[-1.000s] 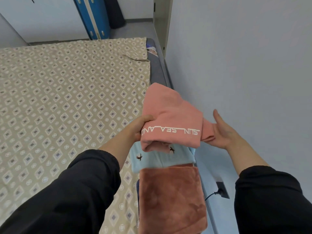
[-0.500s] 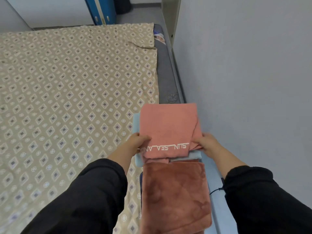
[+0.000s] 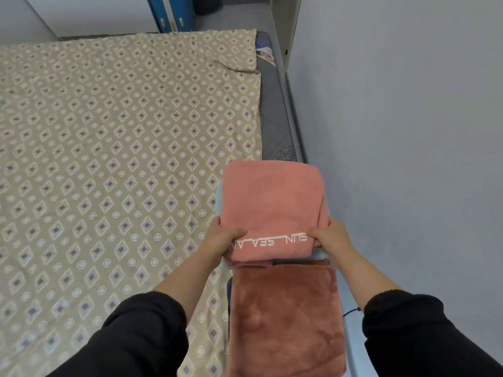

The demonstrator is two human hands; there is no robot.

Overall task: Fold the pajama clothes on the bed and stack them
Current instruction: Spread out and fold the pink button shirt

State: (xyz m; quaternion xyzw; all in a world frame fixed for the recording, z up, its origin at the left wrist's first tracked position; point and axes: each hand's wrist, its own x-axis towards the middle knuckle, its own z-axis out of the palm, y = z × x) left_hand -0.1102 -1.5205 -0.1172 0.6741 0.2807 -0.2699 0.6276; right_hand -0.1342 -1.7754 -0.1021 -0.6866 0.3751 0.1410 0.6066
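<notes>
A folded pink garment (image 3: 269,205) with white lettering lies flat on a folded light blue garment (image 3: 219,197), of which only thin edges show. My left hand (image 3: 221,238) grips the pink garment's near left corner, thumb on top. My right hand (image 3: 330,236) grips its near right corner the same way. Just in front of this stack lies a folded rust-brown fleece piece (image 3: 285,319), its far edge touching the pink garment. Both piles sit at the right side of the bed (image 3: 109,159).
The bed carries a beige diamond-patterned cover. A grey mattress strip (image 3: 273,110) runs along its right edge against the grey wall (image 3: 408,131). A blue cabinet (image 3: 171,12) stands beyond the bed's far end. A black cable (image 3: 352,311) hangs by the wall near my right sleeve.
The pink garment was held up in the air, then came down onto the light blue garment. My hands shifted to its near corners and stay gripped there.
</notes>
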